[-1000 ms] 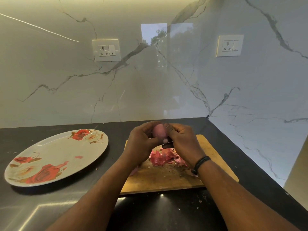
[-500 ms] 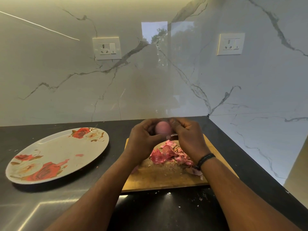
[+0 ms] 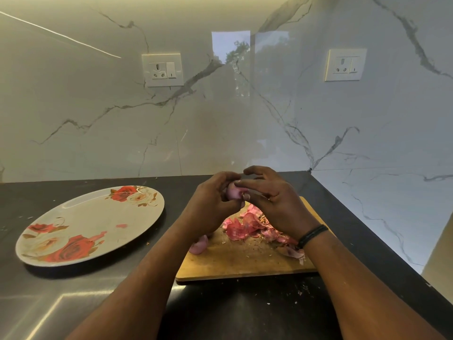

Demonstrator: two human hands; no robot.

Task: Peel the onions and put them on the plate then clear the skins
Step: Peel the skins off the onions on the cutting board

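1. Left hand (image 3: 210,204) is curled round a small pink onion (image 3: 232,191) held above the cutting board (image 3: 245,261); right hand (image 3: 274,200) pinches at its top with fingertips.
2. Onion looks light, firm, probably slick once bare, so cup it, don't squeeze.
3. Skins (image 3: 247,227) are papery and flimsy, piled on the board.
4. Floral plate (image 3: 73,217) sits left on the dark counter (image 3: 61,303), no onions on it yet.
5. Marble backsplash (image 3: 245,131) behind.

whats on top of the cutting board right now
On the cutting board lies a heap of pink onion skins and one onion near the left forearm. The right hand and wrist cover part of the heap, so anything beneath them is hidden.
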